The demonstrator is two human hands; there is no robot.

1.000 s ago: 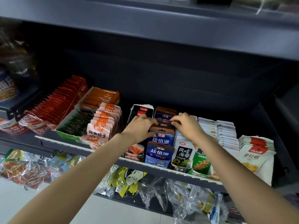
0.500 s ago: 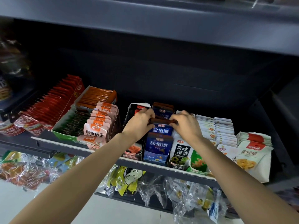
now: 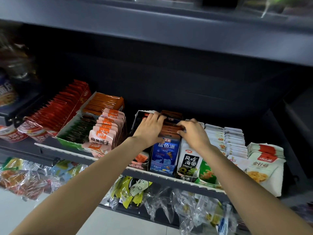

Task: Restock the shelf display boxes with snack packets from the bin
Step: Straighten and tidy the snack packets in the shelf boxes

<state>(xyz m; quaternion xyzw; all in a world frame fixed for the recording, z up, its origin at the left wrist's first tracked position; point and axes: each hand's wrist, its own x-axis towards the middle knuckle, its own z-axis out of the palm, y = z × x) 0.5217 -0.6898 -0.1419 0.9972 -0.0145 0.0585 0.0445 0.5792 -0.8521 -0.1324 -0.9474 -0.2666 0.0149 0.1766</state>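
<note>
Dark grey shelving (image 3: 105,159) holds our snacks in rows: red packets (image 3: 55,111), one green display box (image 3: 71,136), pink packets (image 3: 105,131). Our left hand (image 3: 149,129) lies flat-fingered on the blue packets (image 3: 166,150); our right hand (image 3: 193,133) pinches their brown tops. Two white stacks (image 3: 225,139) follow

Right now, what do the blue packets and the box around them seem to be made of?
Blue packets: probably glossy plastic film, since the printed face shines. Display box: likely printed cardboard, judging by its stiff, thin cut front edge. Both hands rest on the row.
</note>
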